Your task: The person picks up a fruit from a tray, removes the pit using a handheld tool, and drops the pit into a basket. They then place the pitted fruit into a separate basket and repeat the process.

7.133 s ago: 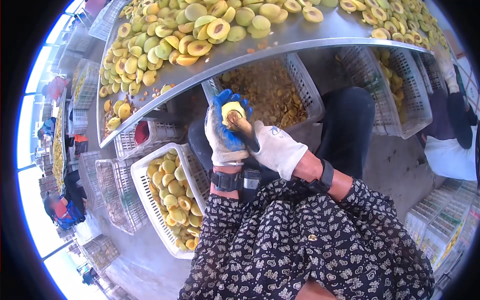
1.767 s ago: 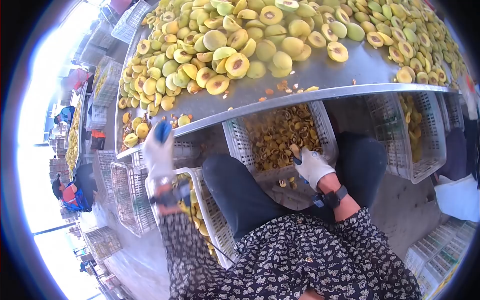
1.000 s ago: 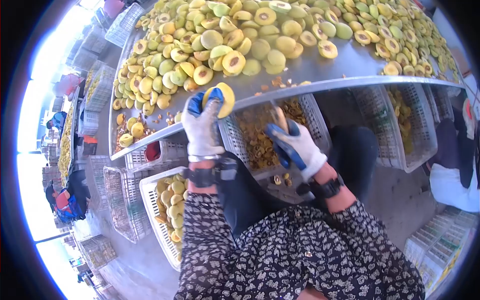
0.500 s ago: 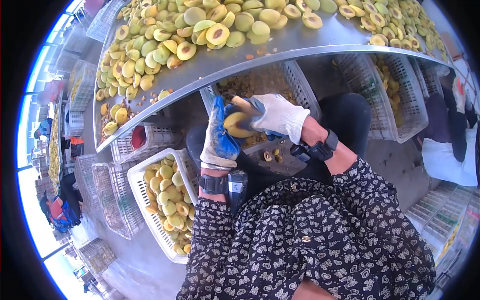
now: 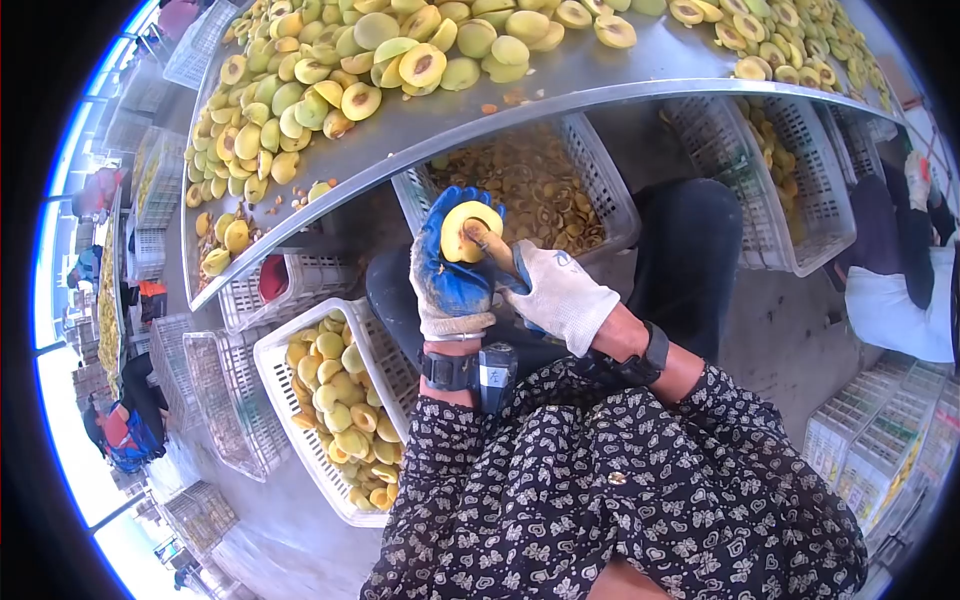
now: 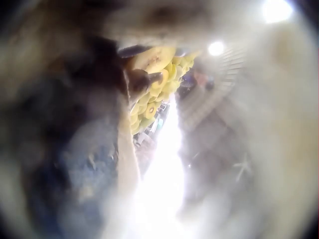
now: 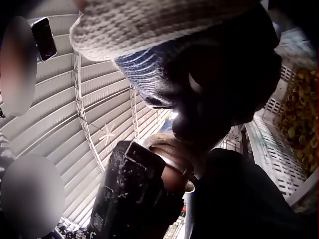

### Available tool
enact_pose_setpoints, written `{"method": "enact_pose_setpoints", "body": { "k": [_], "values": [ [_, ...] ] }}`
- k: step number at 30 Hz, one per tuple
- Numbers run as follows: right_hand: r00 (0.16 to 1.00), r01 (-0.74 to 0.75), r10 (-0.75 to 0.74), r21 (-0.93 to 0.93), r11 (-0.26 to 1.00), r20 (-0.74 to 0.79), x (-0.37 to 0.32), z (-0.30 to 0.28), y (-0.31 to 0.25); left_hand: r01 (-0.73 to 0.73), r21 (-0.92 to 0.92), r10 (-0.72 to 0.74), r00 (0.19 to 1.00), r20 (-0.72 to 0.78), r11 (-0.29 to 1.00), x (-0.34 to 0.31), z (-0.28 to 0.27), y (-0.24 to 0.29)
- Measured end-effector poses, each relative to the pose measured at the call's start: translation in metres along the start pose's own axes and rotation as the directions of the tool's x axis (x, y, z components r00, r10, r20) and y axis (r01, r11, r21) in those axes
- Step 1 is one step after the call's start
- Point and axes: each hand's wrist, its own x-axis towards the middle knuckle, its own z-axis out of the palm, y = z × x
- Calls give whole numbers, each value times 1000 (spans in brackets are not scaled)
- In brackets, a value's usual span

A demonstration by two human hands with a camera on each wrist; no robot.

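Note:
A halved yellow-green peach (image 5: 460, 218) is cupped in my left hand (image 5: 447, 285), cut face up, with the blue-coated glove fingers around its far side. My right hand (image 5: 568, 298), in a white glove, grips a wooden-handled pitting tool (image 5: 492, 246). The tool's end meets the brown middle of the cut face, and its tip is hidden there. In the left wrist view the glove is a dark blur, with the peach (image 6: 155, 59) partly showing. The right wrist view shows the knitted cuff of my right glove (image 7: 149, 30) and deep shadow underneath.
A metal table (image 5: 660, 70) heaped with peach halves (image 5: 375, 30) spans the front. Below it stands a crate (image 5: 610, 175) of brown-yellow scraps. A white crate (image 5: 285, 400) of peach halves is at the left, another crate (image 5: 820, 200) at the right. Other people are at both sides.
Since a second ago, the left hand has brought the peach half from the table edge toward the body. The right hand has come in with the tool, and the cut face has turned upward.

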Motion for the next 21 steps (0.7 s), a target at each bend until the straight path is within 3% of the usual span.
{"method": "enact_pose_setpoints", "body": {
  "k": [4,5,6,9,13,15,16,17,18,21],
  "values": [
    [999,-25,26,-11,1000,48,-3,1,0,85,-170,-89,996,-15,982,0,1,1],
    [998,58,-59,-57,997,-25,-3,11,8,243,-498,-274,962,11,833,2,-3,-8],
    [985,135,-146,-107,985,-95,-3,17,12,350,-755,-430,897,100,554,5,-3,-11],
    [996,74,-76,-45,996,-40,0,26,21,344,-711,-497,868,-9,613,4,1,-16],
    [993,100,-104,-74,992,-53,-3,19,12,376,-594,-523,848,-88,711,4,2,-23],
    [972,-155,107,230,961,208,-3,4,0,383,-558,-521,847,-105,736,5,1,-23],
    [972,-155,107,230,961,208,-2,4,3,399,-547,-524,847,-87,736,5,1,-20],
    [923,-282,99,479,831,372,-1,4,10,415,-535,-528,847,-68,735,5,0,-19],
    [853,-428,37,658,620,520,-2,3,12,419,-533,-531,845,-69,735,5,-2,-20],
    [817,-503,30,687,524,575,-3,-4,15,544,-403,-575,816,52,736,7,-7,-17]
  ]
}}
